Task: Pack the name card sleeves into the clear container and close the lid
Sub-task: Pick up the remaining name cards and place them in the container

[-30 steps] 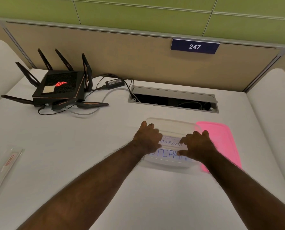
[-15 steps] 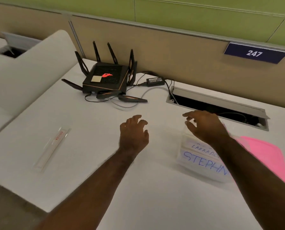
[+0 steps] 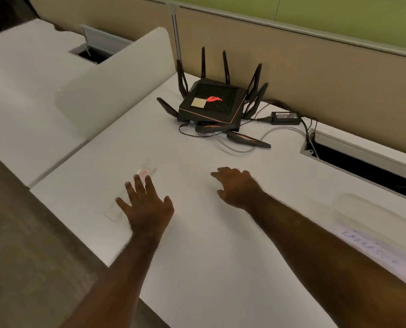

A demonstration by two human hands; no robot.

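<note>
Both grips spread wide: left hand (image 3: 147, 207) over the sleeve (image 3: 147, 171) near the desk (image 3: 211, 268) edge, right hand (image 3: 236, 188) on bare desk.

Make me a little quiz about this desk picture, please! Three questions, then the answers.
1. True or false: the left hand is spread open over the clear sleeve near the desk's edge.
2. Which thing sits at the back of the desk? A) a teapot B) the black router with antennas C) a football
3. Fill in: the clear container lies toward the ____ edge of the picture.

Key
1. True; the fingers cover part of the sleeve, and its red mark shows beyond them.
2. B
3. right; it looks blurred, with handwritten cards inside. The right hand holds nothing.
</note>
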